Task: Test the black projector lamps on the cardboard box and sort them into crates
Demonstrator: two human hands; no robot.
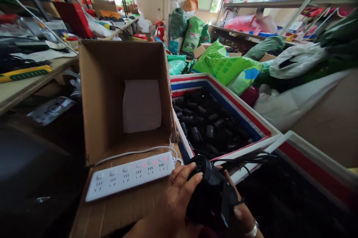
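Note:
Both hands hold a black cylindrical device (205,189) with a vented round end, a flat bracket-like piece and black cables at its side; its exact kind I cannot make out. Fingers of my left hand (179,189) press on its vented end from the left. My right hand (242,212), with a white band at the wrist, grips it from the right, partly hidden behind it. Left of the device, a white power strip (130,176) with several sockets, some with red lights lit, lies on a brown cardboard surface (123,212).
An open cardboard box (96,100) lies on its side behind the strip. To its right, a striped, white-framed bin (240,105) holds many black cylindrical parts (209,132). A second striped bin (316,159) stands at right. Green sacks (219,64) and a cluttered workbench (60,64) flank the space.

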